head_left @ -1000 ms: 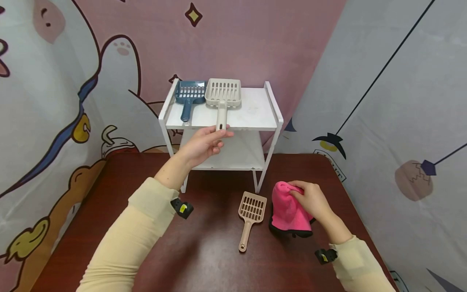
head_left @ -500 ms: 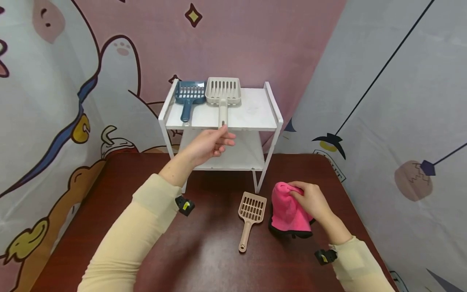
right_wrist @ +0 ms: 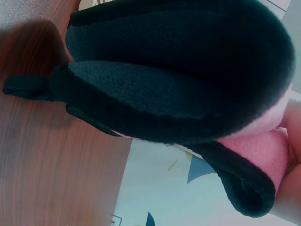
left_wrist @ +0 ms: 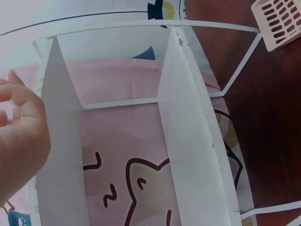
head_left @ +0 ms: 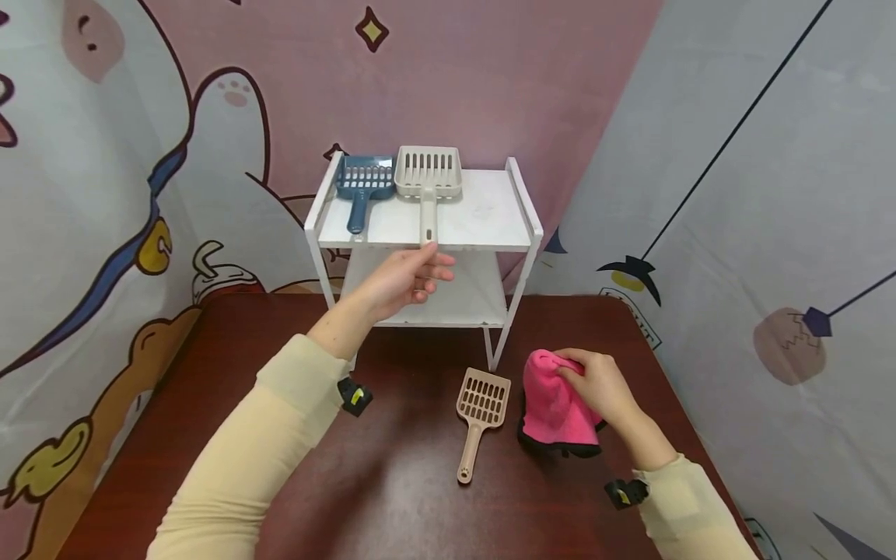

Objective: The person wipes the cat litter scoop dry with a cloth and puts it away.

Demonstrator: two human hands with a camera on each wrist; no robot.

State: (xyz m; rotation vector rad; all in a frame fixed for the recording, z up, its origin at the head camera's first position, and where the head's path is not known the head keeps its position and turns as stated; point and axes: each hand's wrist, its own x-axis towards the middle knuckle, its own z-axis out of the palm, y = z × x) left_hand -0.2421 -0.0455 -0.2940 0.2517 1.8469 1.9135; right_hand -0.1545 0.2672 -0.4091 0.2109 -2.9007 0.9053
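My left hand (head_left: 402, 284) is at the front edge of the white rack's (head_left: 483, 225) top shelf. Its thumb tip meets the handle end of an off-white litter scoop (head_left: 429, 183) lying there, while the other fingers spread loosely below. The left wrist view shows part of this hand (left_wrist: 21, 132) beside the rack. Left of that scoop lies a blue litter scoop (head_left: 360, 187). My right hand (head_left: 602, 385) pinches the top of a pink fleece pouch (head_left: 553, 404) with black trim. In the right wrist view, its dark lining (right_wrist: 155, 89) and looped strap (right_wrist: 251, 188) show.
A beige litter scoop (head_left: 483, 400) lies on the dark red-brown table (head_left: 392, 498) between the rack and the pink pouch. The rack's lower shelf (head_left: 448, 299) sits under the left hand. Cartoon-printed cloth walls (head_left: 231, 179) enclose the table.
The off-white scoop has slid slightly back on the shelf. My left thumb has moved from across its handle to the handle's end. The right hand and pink pouch have barely moved.
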